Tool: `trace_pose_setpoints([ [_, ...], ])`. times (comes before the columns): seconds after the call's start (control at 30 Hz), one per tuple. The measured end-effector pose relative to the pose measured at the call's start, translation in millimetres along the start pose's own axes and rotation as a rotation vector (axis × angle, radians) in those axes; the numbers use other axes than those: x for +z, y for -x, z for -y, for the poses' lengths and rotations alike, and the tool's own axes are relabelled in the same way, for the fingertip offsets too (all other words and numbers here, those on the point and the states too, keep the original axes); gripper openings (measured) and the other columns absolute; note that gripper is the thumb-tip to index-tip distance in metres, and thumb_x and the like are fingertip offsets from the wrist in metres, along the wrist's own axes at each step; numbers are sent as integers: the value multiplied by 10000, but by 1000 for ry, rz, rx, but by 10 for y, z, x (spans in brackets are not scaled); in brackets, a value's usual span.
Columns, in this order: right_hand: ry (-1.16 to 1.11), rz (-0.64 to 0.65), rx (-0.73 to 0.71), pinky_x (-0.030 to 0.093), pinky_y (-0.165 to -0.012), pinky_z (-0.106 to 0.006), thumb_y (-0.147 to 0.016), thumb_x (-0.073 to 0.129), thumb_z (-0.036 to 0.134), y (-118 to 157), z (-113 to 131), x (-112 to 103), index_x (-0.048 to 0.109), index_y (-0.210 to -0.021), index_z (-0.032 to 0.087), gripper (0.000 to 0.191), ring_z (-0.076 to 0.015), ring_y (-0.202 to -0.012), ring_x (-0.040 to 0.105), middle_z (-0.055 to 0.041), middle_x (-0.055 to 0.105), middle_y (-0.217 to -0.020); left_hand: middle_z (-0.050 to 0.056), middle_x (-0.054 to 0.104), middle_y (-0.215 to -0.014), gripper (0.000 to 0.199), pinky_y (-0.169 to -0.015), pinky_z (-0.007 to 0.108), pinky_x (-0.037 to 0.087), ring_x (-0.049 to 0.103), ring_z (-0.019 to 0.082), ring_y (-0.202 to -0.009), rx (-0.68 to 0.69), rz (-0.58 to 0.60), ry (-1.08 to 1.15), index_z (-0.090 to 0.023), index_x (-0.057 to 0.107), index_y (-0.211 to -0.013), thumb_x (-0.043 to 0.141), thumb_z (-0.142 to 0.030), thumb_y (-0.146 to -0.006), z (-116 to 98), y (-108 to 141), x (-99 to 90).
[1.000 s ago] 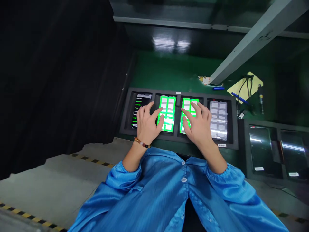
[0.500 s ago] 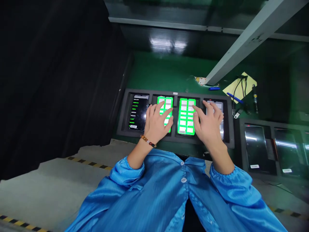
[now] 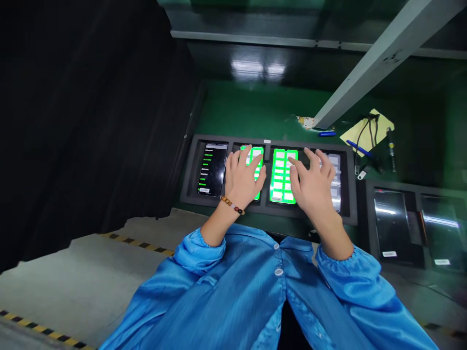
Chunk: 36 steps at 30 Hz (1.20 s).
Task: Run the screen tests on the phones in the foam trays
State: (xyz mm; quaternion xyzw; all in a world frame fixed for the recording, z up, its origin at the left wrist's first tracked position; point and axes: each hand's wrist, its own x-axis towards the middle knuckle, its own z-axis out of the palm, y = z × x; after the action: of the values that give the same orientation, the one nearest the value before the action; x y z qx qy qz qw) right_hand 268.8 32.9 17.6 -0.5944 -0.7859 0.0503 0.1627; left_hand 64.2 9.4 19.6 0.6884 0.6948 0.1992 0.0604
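A dark foam tray (image 3: pixel 267 210) holds several smartphones in a row of slots. My left hand (image 3: pixel 243 176) is spread over a smartphone with a green and white screen (image 3: pixel 257 152), hiding much of it; whether the fingertips touch is unclear. Just to its right lies another smartphone with a green and white grid (image 3: pixel 279 176). My right hand (image 3: pixel 313 180) reaches over that one's right edge with fingers apart, and partly covers a greyish-screened smartphone (image 3: pixel 336 187) at the tray's right end. At the left end, a smartphone with a black screen (image 3: pixel 212 170) shows lines of green and white text.
A second foam tray (image 3: pixel 370 228) with dark-screened phones stands at right. Behind it lie yellow paper (image 3: pixel 383 121), black cables, blue pens (image 3: pixel 359 148) and a small white USB plug (image 3: pixel 362 175). A grey post (image 3: pixel 350 82) slants across the back right; a black curtain (image 3: pixel 91 121) hangs at left.
The view has shifted slightly, so the trays sit a little further right. My left hand's fingers now cover more of its phone. My right hand has moved slightly left relative to the tray.
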Motion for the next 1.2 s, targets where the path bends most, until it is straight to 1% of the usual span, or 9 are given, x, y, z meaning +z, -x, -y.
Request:
trace_pose_setpoints([
  [0.13, -21, -59, 80, 362, -1242, -662, -1144, 387, 399, 85, -283, -157, 757, -1370, 249, 459, -408, -1589, 393, -132, 558, -1648, 130, 588, -1644, 390, -1329, 612, 326, 529, 374, -1489, 12, -31, 40, -228, 775, -1356, 534, -375, -1086, -56, -38, 38],
  [0.23, -92, -102, 101, 371, -1235, -650, -1112, 426, 377, 84, -565, -250, 706, -1408, 251, 427, -393, -1534, 445, -111, 637, -1576, 141, 601, -1620, 385, -1319, 610, 328, 552, 361, -1470, 15, -72, 71, -245, 760, -1376, 542, -363, -1082, 107, 15, -30],
  [0.37, -161, -58, 55, 379, -1239, -629, -1070, 431, 345, 8, -833, -274, 640, -1442, 236, 440, -378, -1522, 463, -127, 668, -1524, 128, 672, -1531, 382, -1293, 561, 355, 592, 340, -1426, -17, -168, 119, -247, 730, -1406, 566, -356, -1078, 370, 183, -174],
  [0.47, -178, -6, 14, 384, -1236, -622, -1043, 429, 302, -57, -838, -211, 629, -1423, 231, 435, -371, -1519, 479, -130, 673, -1509, 109, 734, -1441, 355, -1290, 524, 356, 646, 305, -1364, -9, -210, 157, -239, 721, -1394, 572, -331, -1085, 446, 332, -236],
  [0.57, -170, 14, 16, 371, -1236, -634, -1029, 421, 266, -108, -772, -143, 626, -1410, 235, 434, -375, -1534, 465, -115, 671, -1522, 100, 768, -1369, 312, -1269, 498, 382, 684, 278, -1303, 35, -213, 187, -227, 725, -1355, 586, -300, -1086, 417, 460, -230],
  [0.73, -146, 34, -4, 347, -1250, -627, -1048, 413, 264, -69, -733, -155, 643, -1397, 233, 419, -368, -1532, 473, -106, 683, -1510, 89, 799, -1294, 251, -1249, 488, 403, 723, 259, -1239, 79, -221, 208, -234, 746, -1278, 597, -281, -1081, 352, 515, -176],
  [0.87, -130, 69, -63, 363, -1236, -604, -1063, 417, 255, 217, -708, -244, 640, -1435, 236, 434, -356, -1512, 508, -107, 694, -1499, 86, 803, -1287, 255, -1253, 486, 403, 723, 260, -1247, 70, -230, 231, -246, 758, -1264, 596, -303, -1077, 357, 433, -159],
  [1.03, -100, 56, -95, 391, -1200, -569, -1055, 477, 200, 797, -609, -373, 607, -1473, 255, 442, -348, -1488, 535, -89, 687, -1520, 75, 801, -1295, 245, -1257, 481, 396, 722, 253, -1244, 88, -227, 251, -249, 759, -1257, 597, -294, -1078, 373, 384, -131],
  [1.2, -117, 88, -81, 380, -1204, -531, -1053, 506, 156, 1187, -460, -459, 576, -1482, 266, 448, -325, -1502, 513, -54, 702, -1510, 84, 806, -1275, 237, -1252, 487, 399, 726, 257, -1238, 80, -236, 245, -243, 764, -1239, 593, -294, -1082, 396, 401, -124],
])
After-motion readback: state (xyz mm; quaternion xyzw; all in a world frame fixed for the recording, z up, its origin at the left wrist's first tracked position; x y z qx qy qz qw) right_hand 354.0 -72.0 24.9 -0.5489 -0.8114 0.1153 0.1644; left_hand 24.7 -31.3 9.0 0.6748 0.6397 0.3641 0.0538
